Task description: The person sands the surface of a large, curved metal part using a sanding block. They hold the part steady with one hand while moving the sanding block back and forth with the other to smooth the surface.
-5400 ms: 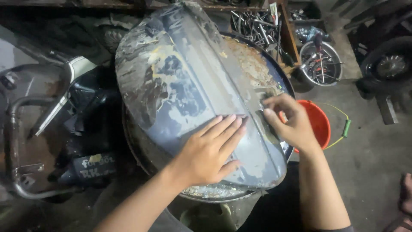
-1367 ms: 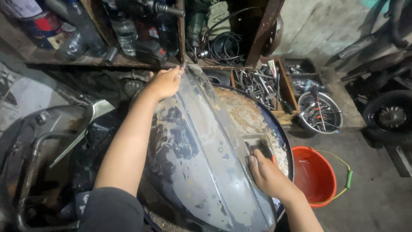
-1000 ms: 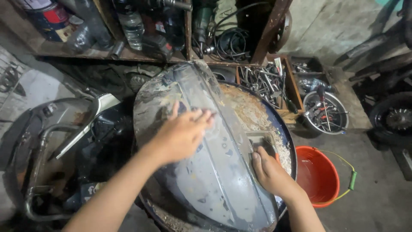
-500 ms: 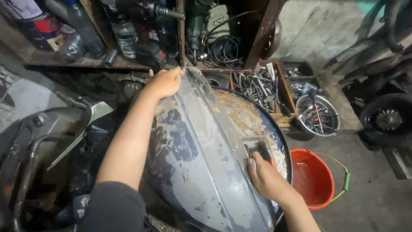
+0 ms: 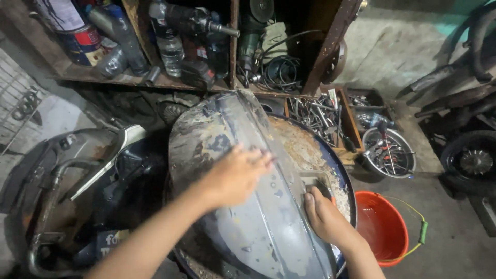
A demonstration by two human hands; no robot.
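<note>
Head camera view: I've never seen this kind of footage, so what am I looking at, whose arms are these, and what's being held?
There is no machine here: one camera worn on a person's head looks down at their own bare hands. The left hand lies flat on a curved grey vehicle body panel, wet and patchy. The right hand presses a small dark block, probably a sanding pad, against the panel's right side. The panel rests on a round drum. An orange bucket stands on the floor to the right. Shelves behind hold bottles, cans and tools.
</note>
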